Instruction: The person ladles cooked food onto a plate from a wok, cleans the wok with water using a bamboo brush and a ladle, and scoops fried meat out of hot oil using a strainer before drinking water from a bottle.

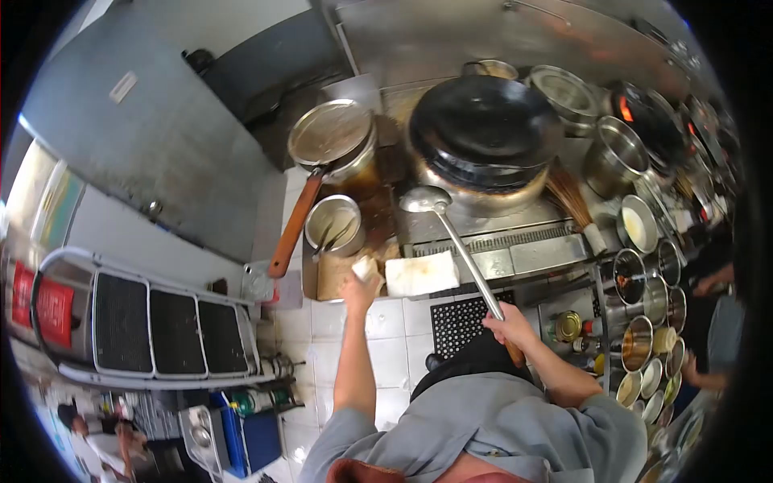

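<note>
My left hand [360, 290] is closed round a crumpled white cloth [365, 267] at the front left corner of the stove counter. Just right of it lies a folded white towel [421, 273]. A long metal ladle [467, 256] is gripped near its wooden handle by my right hand [512, 326]; its bowl hangs in front of the black wok [483, 125]. Behind my left hand stands a metal pot [335, 225] with utensils inside. A strainer with a wooden handle [298, 225] rests across a larger pot [354, 165].
A bamboo brush [570, 197] lies right of the wok. Steel pots [615, 157] and ingredient containers [637, 342] line the right side, where a co-worker's arm [707, 378] shows. A folded stepladder [153, 322] is at left. Another person [109, 443] is at lower left.
</note>
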`<action>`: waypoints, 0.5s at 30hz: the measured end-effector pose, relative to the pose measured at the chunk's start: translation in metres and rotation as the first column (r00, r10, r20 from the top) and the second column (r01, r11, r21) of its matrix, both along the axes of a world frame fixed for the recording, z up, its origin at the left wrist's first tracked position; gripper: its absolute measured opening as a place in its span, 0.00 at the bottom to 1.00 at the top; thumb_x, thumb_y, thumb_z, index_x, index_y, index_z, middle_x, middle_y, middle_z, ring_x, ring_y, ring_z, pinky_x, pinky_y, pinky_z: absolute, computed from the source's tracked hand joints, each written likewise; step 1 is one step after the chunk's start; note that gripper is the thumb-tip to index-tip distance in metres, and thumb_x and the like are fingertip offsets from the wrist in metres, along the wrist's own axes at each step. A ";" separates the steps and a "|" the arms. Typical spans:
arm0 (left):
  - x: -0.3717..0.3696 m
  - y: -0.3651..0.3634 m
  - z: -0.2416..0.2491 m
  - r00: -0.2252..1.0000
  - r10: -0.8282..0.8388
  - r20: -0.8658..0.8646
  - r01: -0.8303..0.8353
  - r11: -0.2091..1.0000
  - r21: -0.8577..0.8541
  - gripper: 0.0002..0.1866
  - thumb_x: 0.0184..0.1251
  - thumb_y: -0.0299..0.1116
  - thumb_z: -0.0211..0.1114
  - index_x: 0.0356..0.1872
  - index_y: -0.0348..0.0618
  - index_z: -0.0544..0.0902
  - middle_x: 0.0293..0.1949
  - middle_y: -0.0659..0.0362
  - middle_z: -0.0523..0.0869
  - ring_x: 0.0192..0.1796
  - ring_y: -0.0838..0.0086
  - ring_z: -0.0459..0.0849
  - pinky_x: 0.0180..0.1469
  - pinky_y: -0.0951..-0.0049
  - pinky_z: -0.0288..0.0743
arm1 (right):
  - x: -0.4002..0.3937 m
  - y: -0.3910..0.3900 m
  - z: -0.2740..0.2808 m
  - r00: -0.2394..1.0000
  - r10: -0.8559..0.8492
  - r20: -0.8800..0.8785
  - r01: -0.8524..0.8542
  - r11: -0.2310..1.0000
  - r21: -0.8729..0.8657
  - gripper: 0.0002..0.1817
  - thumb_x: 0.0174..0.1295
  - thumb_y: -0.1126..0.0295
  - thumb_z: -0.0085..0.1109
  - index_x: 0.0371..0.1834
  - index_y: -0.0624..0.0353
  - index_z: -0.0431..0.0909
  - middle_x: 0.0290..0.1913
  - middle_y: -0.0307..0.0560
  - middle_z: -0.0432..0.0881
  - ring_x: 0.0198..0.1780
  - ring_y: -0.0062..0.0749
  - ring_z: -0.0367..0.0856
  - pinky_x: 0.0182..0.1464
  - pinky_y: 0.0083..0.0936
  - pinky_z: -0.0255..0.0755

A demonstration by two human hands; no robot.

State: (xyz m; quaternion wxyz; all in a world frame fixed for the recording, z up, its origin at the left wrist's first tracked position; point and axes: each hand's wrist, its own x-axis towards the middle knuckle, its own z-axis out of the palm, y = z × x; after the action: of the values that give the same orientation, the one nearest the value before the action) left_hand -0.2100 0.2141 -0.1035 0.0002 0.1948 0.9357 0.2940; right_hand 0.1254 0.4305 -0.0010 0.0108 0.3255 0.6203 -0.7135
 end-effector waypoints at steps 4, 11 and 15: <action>0.008 -0.048 0.076 0.970 0.006 0.242 -0.107 0.906 0.409 0.33 0.58 0.48 0.67 0.55 0.29 0.71 0.48 0.43 0.80 0.51 0.55 0.80 0.54 0.58 0.72 | 0.045 0.007 0.020 0.999 -0.018 -0.047 0.018 1.000 0.009 0.08 0.56 0.73 0.62 0.35 0.60 0.73 0.19 0.37 0.73 0.15 0.19 0.71 0.15 0.19 0.64; -0.035 -0.056 0.250 0.455 -0.730 0.510 -0.664 0.104 0.740 0.31 0.70 0.47 0.52 0.59 0.24 0.65 0.57 0.31 0.71 0.57 0.48 0.77 0.47 0.61 0.83 | 0.045 0.047 0.004 0.974 -0.111 -0.196 0.176 0.918 0.354 0.05 0.56 0.74 0.59 0.34 0.60 0.74 0.18 0.36 0.71 0.14 0.18 0.67 0.14 0.18 0.62; -0.088 -0.028 0.252 0.225 -0.751 0.621 -0.451 0.484 0.750 0.24 0.72 0.36 0.51 0.57 0.23 0.65 0.58 0.36 0.72 0.43 0.71 0.83 0.29 0.85 0.79 | 0.005 0.070 0.037 0.973 -0.103 -0.206 0.123 0.989 0.084 0.04 0.58 0.76 0.55 0.33 0.63 0.72 0.14 0.36 0.68 0.11 0.18 0.64 0.12 0.19 0.60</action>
State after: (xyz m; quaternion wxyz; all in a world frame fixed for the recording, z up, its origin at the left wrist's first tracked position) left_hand -0.2985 0.1859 0.1481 0.5115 0.0547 0.4001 0.7585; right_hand 0.1307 0.5004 0.0360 -0.1085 0.2865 0.6324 -0.7115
